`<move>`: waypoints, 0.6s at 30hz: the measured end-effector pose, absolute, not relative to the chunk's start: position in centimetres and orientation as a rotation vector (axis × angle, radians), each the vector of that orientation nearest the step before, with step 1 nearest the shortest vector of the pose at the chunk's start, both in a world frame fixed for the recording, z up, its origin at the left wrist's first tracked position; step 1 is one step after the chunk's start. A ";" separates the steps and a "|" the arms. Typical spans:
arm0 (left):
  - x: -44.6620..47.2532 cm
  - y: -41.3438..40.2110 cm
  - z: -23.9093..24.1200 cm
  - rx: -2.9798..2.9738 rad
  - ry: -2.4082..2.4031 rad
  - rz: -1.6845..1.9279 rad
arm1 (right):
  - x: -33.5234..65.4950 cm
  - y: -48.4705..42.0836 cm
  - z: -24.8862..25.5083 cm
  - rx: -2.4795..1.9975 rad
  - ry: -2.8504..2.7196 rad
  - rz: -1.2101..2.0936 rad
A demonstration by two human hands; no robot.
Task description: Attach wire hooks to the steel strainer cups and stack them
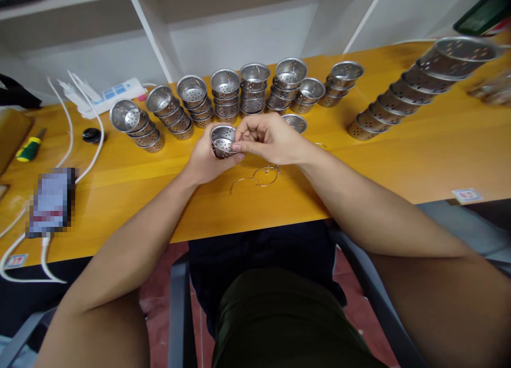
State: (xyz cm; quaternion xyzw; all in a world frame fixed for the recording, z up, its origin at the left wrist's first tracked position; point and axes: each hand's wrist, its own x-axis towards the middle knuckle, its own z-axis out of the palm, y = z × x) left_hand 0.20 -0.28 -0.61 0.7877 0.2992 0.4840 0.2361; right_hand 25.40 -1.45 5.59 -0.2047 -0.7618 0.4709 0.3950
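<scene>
My left hand is wrapped around a small perforated metal cup, whose open mouth tilts toward me. At the right side of its rim, my right hand has thumb and curled fingers pinched together. Whatever lies between those fingertips is too small or hidden to make out. Several thin bent wires lie on the table just below my hands. Behind my right wrist sits another perforated cup, partly covered by the hand.
Stacks of perforated cups stand in a row along the back of the yellow table. A tall leaning stack is at the right. On the left are a phone with a white cable, a black cap and a power strip.
</scene>
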 end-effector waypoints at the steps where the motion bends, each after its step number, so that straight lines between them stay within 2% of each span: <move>1: 0.2 -0.3 -0.6 2.164 0.810 1.327 | 25.4 -1.5 5.6 -0.516 -1.937 1.184; 4: 0.2 -0.3 -0.7 2.166 0.790 1.340 | 25.5 -1.5 5.5 -0.534 -1.957 1.103; 12: 0.1 0.6 -0.8 2.098 0.906 1.409 | 26.1 -1.1 4.9 -0.615 -2.035 0.552; 18: -0.2 1.1 -1.4 2.120 0.769 1.454 | 25.6 -1.3 3.4 -0.551 -2.139 0.495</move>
